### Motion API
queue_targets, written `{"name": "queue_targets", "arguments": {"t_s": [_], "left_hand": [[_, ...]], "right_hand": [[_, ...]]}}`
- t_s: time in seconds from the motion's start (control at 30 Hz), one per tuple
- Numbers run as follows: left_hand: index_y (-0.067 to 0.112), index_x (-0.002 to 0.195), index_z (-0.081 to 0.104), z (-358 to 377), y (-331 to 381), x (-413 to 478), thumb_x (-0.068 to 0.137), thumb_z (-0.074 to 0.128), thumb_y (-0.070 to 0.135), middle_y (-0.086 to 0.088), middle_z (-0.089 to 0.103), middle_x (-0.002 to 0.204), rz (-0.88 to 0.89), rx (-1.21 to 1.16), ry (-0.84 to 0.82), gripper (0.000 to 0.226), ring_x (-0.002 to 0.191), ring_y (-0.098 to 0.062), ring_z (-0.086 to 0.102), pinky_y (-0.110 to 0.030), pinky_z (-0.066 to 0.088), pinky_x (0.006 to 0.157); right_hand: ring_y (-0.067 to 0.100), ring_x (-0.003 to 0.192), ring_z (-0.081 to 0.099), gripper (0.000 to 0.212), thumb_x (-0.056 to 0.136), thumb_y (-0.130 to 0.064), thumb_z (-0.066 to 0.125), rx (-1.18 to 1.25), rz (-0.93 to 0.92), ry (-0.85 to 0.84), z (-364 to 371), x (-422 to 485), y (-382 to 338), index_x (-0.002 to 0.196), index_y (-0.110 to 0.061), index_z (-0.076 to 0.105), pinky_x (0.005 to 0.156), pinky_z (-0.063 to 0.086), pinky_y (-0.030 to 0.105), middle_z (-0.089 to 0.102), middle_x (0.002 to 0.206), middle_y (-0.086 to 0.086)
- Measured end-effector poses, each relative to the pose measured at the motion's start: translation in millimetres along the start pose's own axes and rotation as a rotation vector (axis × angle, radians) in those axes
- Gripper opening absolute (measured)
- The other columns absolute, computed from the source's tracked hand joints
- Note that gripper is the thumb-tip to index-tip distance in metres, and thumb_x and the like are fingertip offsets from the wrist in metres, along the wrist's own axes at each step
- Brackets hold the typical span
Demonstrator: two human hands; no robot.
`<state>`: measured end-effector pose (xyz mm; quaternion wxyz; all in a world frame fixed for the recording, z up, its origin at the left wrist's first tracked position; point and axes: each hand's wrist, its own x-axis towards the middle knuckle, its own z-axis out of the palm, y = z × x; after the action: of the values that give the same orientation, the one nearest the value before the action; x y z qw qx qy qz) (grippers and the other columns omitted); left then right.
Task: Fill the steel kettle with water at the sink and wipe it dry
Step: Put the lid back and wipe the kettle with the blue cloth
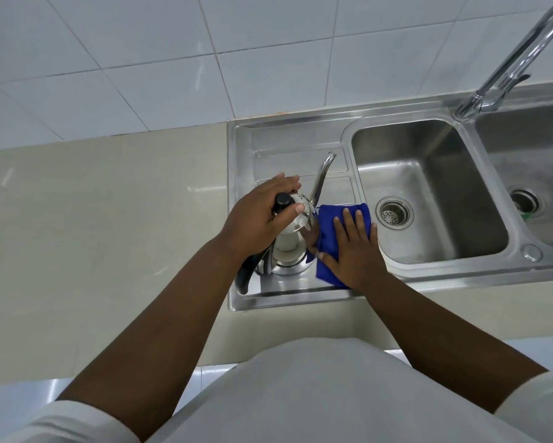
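Observation:
The steel kettle [286,247] stands upright on the sink's drainboard [300,145], its thin curved spout [323,174] pointing away from me and its black handle toward me. My left hand [259,215] grips the lid from above, fingers curled round its black knob [283,201]. My right hand [351,247] presses a folded blue cloth [327,215] flat against the kettle's right side, fingers straight. The kettle's right flank is hidden by the cloth.
Right of the drainboard lies the left sink basin [428,193] with its drain strainer [394,213]; a second basin [537,174] is further right. The tall chrome faucet [511,65] rises between them. A beige counter [102,219] spreads left, white wall tiles behind.

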<state>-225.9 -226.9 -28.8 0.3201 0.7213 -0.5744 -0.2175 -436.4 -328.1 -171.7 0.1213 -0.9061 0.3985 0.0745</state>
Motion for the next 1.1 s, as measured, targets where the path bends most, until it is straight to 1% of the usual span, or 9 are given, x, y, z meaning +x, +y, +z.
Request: {"name": "queue_targets", "arguments": {"t_s": [0.1,0.23,0.33,0.47,0.6,0.67,0.83,1.0,1.1], "left_hand": [[0.023,0.134,0.055,-1,1,0,0.094,0.054,0.042,0.011,0.049,0.146,0.0,-0.007,-0.002,0.044,0.144,-0.005,0.031,-0.036,0.035,0.115],[0.023,0.134,0.054,1,0,-1,0.095,0.054,0.042,0.012,0.049,0.146,0.008,0.01,0.008,0.044,0.143,-0.006,0.033,-0.038,0.037,0.114],[0.022,0.135,0.054,2,-1,-1,0.095,0.054,0.04,0.01,0.05,0.146,0.007,-0.005,0.016,0.044,0.143,-0.007,0.033,-0.039,0.037,0.113],[0.021,0.138,0.052,1,1,-1,0.094,0.054,0.04,0.009,0.049,0.147,-0.014,-0.01,-0.003,0.047,0.144,-0.007,0.031,-0.038,0.035,0.115],[0.021,0.147,0.041,0,4,-2,0.095,0.055,0.039,0.004,0.043,0.151,-0.058,-0.028,-0.04,0.056,0.147,-0.008,0.025,-0.036,0.03,0.118],[0.02,0.148,0.038,1,3,-2,0.095,0.056,0.039,0.003,0.041,0.153,-0.072,-0.039,-0.034,0.059,0.146,-0.009,0.027,-0.037,0.029,0.118],[0.02,0.145,0.041,-1,6,-2,0.096,0.053,0.043,0.003,0.048,0.147,0.032,-0.095,-0.05,0.055,0.138,-0.012,0.042,-0.041,0.037,0.113],[0.025,0.15,0.03,-1,4,-3,0.092,0.047,0.054,0.003,0.033,0.158,0.002,-0.085,-0.046,0.067,0.145,-0.011,0.031,-0.037,0.031,0.118],[0.023,0.152,0.025,0,5,-5,0.09,0.044,0.056,0.003,0.028,0.16,-0.034,-0.039,-0.019,0.072,0.146,-0.01,0.029,-0.033,0.03,0.118]], "right_hand": [[0.033,0.155,0.004,0.064,0.098,-0.033,0.048,0.137,0.037,0.059,0,-2,-5,0.155,-0.013,0.027,0.124,0.006,0.054,0.015,0.167,0.012],[0.03,0.152,0.022,0.06,0.096,-0.006,0.049,0.476,0.102,0.106,-10,-7,-1,0.153,-0.017,0.032,0.125,0.015,0.045,0.029,0.163,0.01],[0.033,0.125,0.055,0.055,0.1,-0.009,0.047,0.744,0.228,0.184,-30,-15,-2,0.152,-0.024,0.036,0.106,0.04,0.031,0.053,0.145,0.012],[0.012,0.122,0.054,0.053,0.101,-0.009,0.047,1.043,0.124,0.173,-56,-35,-33,0.149,-0.029,0.039,0.098,0.04,0.011,0.055,0.138,-0.008],[-0.007,0.104,0.058,0.06,0.101,-0.008,0.048,1.115,0.033,0.179,-63,-46,-59,0.154,-0.032,0.03,0.092,0.045,0.013,0.057,0.126,-0.013],[-0.012,0.111,0.055,0.064,0.101,-0.007,0.047,1.088,-0.039,0.222,-68,-45,-64,0.154,-0.034,0.022,0.098,0.045,0.014,0.053,0.136,-0.014],[0.012,0.152,0.023,0.066,0.097,-0.009,0.045,1.016,-0.271,0.296,-87,-37,-80,0.156,-0.026,0.019,0.115,0.026,0.014,0.019,0.165,-0.006],[0.004,0.14,0.04,0.059,0.101,-0.028,0.047,1.133,-0.234,0.178,-90,-17,-72,0.155,-0.031,0.025,0.111,0.038,0.019,0.034,0.16,-0.006],[-0.007,0.129,0.046,0.056,0.104,-0.03,0.042,1.118,-0.175,0.167,-80,-20,-66,0.157,-0.027,0.022,0.102,0.041,0.011,0.038,0.157,-0.005]]}}
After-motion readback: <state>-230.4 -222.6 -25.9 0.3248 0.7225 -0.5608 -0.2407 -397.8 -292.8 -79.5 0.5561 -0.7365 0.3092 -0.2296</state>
